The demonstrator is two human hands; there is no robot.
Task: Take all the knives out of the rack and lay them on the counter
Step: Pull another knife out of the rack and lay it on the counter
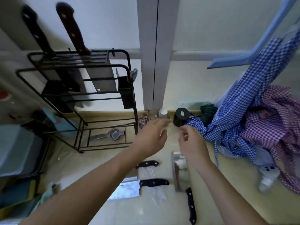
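Note:
A black wire rack (128,88) stands on the counter at the left. Two cleavers remain upright in its top slots: one with a black handle (36,31), one with a brown handle (71,28). Three knives lie on the counter below my hands: a cleaver (179,174) with its black handle toward me, a second cleaver (125,189) with a black handle, and a black-handled knife (146,164) partly under my left arm. My left hand (151,137) hovers empty, fingers spread, right of the rack. My right hand (193,142) is beside it, fingers loosely curled, holding nothing.
A metal squeezer (108,135) lies on the rack's bottom shelf. A black cup (181,116) and a glass jar (162,113) stand at the wall. Checked cloths, blue (240,114) and purple (276,127), pile up on the right. Blue bins (16,150) sit left.

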